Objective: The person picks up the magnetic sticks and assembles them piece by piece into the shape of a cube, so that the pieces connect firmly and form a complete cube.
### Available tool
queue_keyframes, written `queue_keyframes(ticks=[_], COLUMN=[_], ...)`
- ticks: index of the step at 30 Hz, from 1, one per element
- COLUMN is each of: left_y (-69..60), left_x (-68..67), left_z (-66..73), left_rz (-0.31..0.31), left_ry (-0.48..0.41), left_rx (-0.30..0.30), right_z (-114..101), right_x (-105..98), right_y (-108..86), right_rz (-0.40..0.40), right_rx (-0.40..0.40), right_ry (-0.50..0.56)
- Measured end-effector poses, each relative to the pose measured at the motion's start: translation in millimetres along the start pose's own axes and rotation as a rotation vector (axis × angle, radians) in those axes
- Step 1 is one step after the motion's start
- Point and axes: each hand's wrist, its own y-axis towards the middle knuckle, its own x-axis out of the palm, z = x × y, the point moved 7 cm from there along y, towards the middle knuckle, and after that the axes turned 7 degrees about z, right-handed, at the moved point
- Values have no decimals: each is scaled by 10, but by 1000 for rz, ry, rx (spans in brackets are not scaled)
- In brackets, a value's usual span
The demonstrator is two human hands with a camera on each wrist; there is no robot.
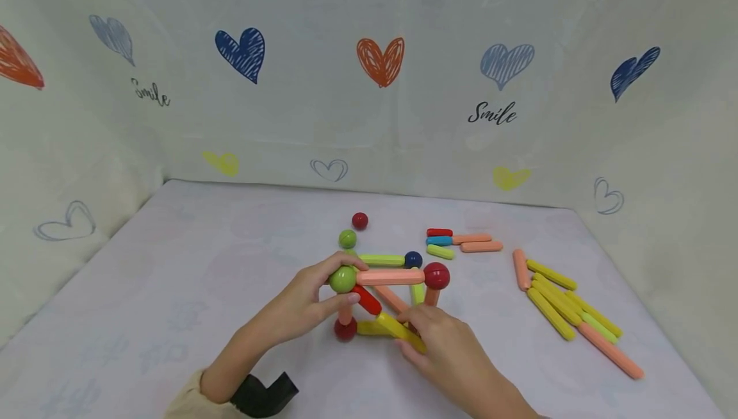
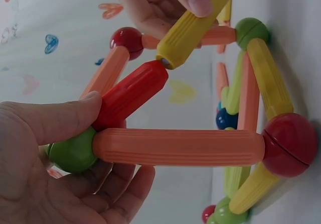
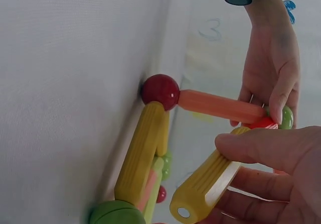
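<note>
My left hand (image 1: 314, 294) grips the upper-left green ball (image 1: 343, 279) of a frame built from magnetic sticks and balls. Its thumb rests against a short red stick (image 2: 133, 93) that slants from this ball. Between thumb and fingers, my right hand (image 1: 450, 342) pinches a yellow stick (image 3: 208, 184), whose far end meets the red stick's tip. A salmon stick (image 1: 389, 277) joins the green ball to a red ball (image 1: 436, 275) along the frame's top. Below, another red ball (image 1: 345, 329) stands on the table at a corner. My right fingers partly hide the frame's lower right.
Behind the frame lie a loose red ball (image 1: 360, 221) and a green ball (image 1: 348, 238). Short sticks (image 1: 441, 252) lie at the back right. Several yellow sticks (image 1: 550, 314) and salmon sticks (image 1: 611, 350) are piled farther right. A heart-printed sheet (image 1: 380, 131) rises behind the table.
</note>
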Motion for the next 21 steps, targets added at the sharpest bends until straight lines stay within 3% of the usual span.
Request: queue_keyframes(ticks=[5, 13, 21], left_y=[1, -2, 5], left_x=[3, 5, 0], left_z=[-7, -20, -21], left_rz=[-3, -3, -2], left_ry=[-2, -19, -20], left_rx=[-8, -31, -46], right_z=[-25, 50, 80], right_x=[-1, -116, -181], right_y=[4, -100, -136], right_rz=[-10, -5, 73], right_rx=[22, 96, 84], right_ry=[18, 150, 115])
